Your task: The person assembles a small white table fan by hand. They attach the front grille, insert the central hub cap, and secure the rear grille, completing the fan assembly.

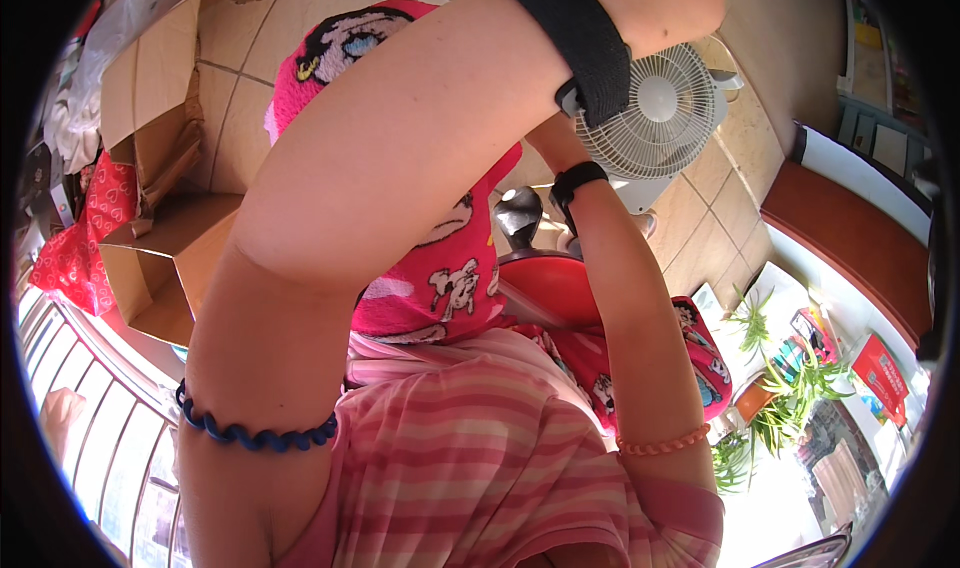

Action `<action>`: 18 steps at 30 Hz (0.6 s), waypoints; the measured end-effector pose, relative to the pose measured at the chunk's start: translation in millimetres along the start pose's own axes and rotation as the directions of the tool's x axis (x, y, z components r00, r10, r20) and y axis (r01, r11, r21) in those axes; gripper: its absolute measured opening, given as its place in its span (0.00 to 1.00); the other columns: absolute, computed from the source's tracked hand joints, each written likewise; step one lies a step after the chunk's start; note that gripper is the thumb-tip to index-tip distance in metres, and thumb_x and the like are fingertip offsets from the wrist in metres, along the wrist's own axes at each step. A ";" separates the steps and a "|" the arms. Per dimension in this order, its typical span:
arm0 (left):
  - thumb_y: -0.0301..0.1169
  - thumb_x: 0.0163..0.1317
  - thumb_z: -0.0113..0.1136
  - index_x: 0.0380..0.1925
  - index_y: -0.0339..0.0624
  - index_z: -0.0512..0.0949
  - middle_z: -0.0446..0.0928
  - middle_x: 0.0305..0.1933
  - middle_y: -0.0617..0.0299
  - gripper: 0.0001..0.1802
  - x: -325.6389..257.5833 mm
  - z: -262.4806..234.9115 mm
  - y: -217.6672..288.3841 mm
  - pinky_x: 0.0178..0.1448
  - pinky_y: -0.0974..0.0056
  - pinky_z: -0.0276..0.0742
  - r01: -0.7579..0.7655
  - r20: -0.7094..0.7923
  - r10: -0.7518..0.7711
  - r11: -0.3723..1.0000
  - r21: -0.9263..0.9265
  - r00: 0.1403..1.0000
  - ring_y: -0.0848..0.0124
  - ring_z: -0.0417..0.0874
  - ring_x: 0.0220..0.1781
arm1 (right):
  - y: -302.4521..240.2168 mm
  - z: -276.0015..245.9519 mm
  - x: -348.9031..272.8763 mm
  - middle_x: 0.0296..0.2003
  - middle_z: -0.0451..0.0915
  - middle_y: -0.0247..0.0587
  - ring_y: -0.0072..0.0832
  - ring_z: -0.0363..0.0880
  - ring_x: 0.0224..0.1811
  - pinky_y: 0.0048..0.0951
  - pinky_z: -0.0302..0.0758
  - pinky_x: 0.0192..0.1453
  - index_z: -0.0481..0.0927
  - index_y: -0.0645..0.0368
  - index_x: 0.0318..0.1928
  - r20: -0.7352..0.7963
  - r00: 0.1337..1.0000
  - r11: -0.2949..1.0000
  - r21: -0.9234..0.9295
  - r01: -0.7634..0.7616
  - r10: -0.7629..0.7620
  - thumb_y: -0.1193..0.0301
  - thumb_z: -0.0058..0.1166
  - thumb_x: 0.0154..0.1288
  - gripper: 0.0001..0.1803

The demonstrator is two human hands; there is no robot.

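L forearm point(430, 118) across – R hand point(554, 142) (part-hidden)

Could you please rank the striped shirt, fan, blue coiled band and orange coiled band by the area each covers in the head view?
1. Striped shirt
2. Fan
3. Blue coiled band
4. Orange coiled band
Apparent size only; the fan sits farther from the camera.

Left hand point(675, 3) cut off by top edge, fingers unseen; right hand point(556, 142) fingers hidden behind left forearm point(420, 118); right of them, round white wire-grille fan point(660, 98) partly covered by black fabric strap point(575, 28); left, pink cartoon-print plush fabric point(300, 88) half-hidden.
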State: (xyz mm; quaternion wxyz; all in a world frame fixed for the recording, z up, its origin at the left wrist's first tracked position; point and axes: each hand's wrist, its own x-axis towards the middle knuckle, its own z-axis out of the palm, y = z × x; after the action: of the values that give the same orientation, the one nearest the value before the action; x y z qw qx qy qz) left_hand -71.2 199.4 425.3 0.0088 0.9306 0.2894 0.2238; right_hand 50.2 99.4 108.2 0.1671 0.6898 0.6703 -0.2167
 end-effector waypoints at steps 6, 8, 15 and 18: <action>0.26 0.51 0.58 0.23 0.39 0.84 0.82 0.29 0.52 0.06 3.5 5.8 -0.4 0.40 0.59 0.80 0.021 0.082 -0.023 1.000 0.021 0.996 0.58 0.85 0.35 | 13.3 -27.1 9.7 0.37 0.85 0.49 0.46 0.85 0.40 0.40 0.83 0.40 0.87 0.58 0.29 0.118 0.972 0.968 -0.121 0.219 -0.205 0.73 0.56 0.57 0.07; 0.27 0.51 0.59 0.23 0.39 0.84 0.82 0.29 0.52 0.06 1.8 7.7 -2.4 0.39 0.59 0.80 -0.005 0.082 0.002 0.999 0.040 0.997 0.58 0.85 0.35 | 16.7 -29.0 10.1 0.37 0.85 0.48 0.46 0.85 0.39 0.40 0.83 0.39 0.87 0.58 0.26 0.142 0.966 0.964 -0.130 0.233 -0.215 0.73 0.57 0.56 0.07; 0.27 0.50 0.59 0.25 0.40 0.84 0.82 0.29 0.53 0.06 4.2 12.5 -0.7 0.38 0.59 0.80 0.016 0.086 -0.023 0.996 0.083 0.996 0.59 0.85 0.35 | 18.3 34.4 32.1 0.36 0.85 0.45 0.42 0.86 0.41 0.40 0.81 0.41 0.85 0.55 0.42 -0.017 0.992 0.992 0.040 -0.122 0.123 0.70 0.54 0.61 0.11; 0.28 0.50 0.59 0.25 0.40 0.85 0.82 0.29 0.54 0.07 2.4 12.8 0.7 0.37 0.59 0.80 0.009 0.119 -0.022 0.994 0.105 0.993 0.60 0.85 0.34 | 38.5 83.5 53.6 0.37 0.86 0.44 0.41 0.86 0.41 0.40 0.81 0.42 0.83 0.54 0.43 -0.359 0.933 0.704 0.659 0.265 -0.015 0.69 0.53 0.62 0.10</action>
State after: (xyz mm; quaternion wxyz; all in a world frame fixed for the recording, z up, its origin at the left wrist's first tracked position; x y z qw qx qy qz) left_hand -63.7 201.5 414.9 -0.0205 0.9393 0.3067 0.1521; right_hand 82.7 99.9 7.0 -0.2360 0.6735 0.6079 -0.3480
